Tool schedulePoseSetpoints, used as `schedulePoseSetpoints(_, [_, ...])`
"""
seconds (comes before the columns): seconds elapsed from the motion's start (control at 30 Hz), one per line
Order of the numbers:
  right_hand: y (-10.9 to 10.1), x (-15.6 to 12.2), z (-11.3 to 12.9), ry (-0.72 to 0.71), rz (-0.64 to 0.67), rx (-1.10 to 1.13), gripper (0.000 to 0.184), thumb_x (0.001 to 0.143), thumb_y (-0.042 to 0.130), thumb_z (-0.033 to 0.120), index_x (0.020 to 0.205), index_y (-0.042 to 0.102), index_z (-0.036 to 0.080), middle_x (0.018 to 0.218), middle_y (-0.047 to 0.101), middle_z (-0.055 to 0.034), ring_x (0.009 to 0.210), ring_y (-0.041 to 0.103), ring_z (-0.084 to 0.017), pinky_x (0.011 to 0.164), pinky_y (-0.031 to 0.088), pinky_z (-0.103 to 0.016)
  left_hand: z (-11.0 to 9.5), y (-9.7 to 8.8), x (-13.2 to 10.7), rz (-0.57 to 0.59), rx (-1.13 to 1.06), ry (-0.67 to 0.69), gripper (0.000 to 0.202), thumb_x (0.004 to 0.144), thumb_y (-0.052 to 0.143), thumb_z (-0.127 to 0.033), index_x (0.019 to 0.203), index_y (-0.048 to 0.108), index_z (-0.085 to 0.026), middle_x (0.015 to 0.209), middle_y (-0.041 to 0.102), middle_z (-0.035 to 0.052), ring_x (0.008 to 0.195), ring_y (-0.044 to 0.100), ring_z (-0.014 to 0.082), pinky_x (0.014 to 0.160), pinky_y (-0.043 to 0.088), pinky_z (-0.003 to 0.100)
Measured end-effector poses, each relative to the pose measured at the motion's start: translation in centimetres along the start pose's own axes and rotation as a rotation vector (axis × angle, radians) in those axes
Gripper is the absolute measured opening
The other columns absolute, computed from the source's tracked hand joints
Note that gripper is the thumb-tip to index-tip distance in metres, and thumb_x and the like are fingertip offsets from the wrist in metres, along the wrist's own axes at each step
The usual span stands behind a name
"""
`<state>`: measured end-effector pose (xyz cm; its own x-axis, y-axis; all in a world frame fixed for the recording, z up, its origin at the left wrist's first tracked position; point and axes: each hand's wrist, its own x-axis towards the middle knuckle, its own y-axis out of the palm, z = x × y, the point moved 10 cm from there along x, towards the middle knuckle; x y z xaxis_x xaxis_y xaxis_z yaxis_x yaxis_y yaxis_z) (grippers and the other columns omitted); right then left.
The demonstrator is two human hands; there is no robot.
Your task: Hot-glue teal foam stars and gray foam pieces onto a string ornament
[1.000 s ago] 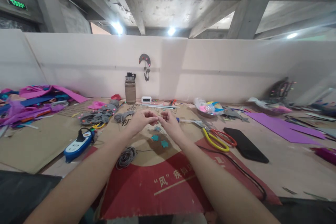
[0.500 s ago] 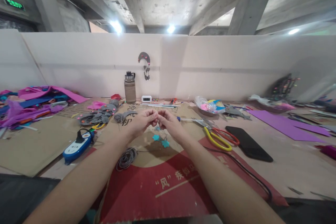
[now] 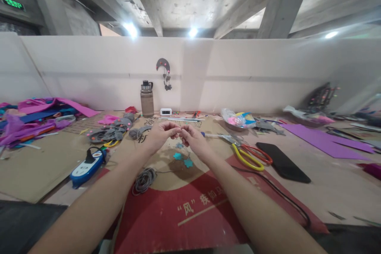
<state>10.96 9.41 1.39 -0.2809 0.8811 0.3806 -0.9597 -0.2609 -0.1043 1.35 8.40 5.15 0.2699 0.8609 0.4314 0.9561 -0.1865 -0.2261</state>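
Note:
My left hand [image 3: 161, 137] and my right hand [image 3: 193, 140] meet fingertip to fingertip above the cardboard [image 3: 166, 210]. Both are closed in a pinch; whatever lies between the fingertips is too small to make out. Just below them are two small teal flower-like cutouts, one [image 3: 177, 156] nearer my fingers and one [image 3: 188, 163] lower right. A pale bluish bit, unclear in kind, shows right under the fingers. To the lower left lies a coil of grey cord [image 3: 144, 181], with a thin strand running from it toward the cutouts.
Scissors with red and yellow handles [image 3: 248, 156] and a black phone [image 3: 282, 162] lie right. A blue-white power strip [image 3: 87, 166], grey felt pieces [image 3: 111, 131] and a bottle [image 3: 147, 101] stand left and behind. Purple sheets [image 3: 324, 141] are far right.
My fingertips have shifted slightly, the left fingers stretching a little straighter while both hands stay pinched together. The whole view has moved very slightly.

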Motion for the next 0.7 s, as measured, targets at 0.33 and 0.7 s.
schedulePoseSetpoints(0.33, [-0.9, -0.7, 2.2, -0.217, -0.099, -0.483, 0.019, 0.081, 0.047, 0.023, 0.099, 0.052, 0.018, 0.078, 0.056, -0.0021, 0.071, 0.051, -0.015, 0.068, 0.041, -0.028, 1.2, 0.5, -0.1, 0.073, 0.232, -0.079, 0.021, 0.07, 0.063, -0.036, 0.068, 0.063, -0.016, 0.057, 0.058, -0.0001, 0.053, 0.051, 0.0117, 0.053, 0.039, 0.024])
schedulePoseSetpoints(0.7, [-1.3, -0.6, 1.8, -0.212, -0.105, -0.504, 0.013, 0.08, 0.052, 0.026, 0.087, 0.058, 0.018, 0.083, 0.059, -0.0047, 0.076, 0.052, -0.017, 0.071, 0.041, -0.03, -0.5, 0.7, -0.3, 0.035, 0.545, 0.086, 0.023, 0.074, 0.06, -0.037, 0.061, 0.059, -0.018, 0.056, 0.057, 0.0008, 0.055, 0.048, 0.0137, 0.054, 0.033, 0.025])
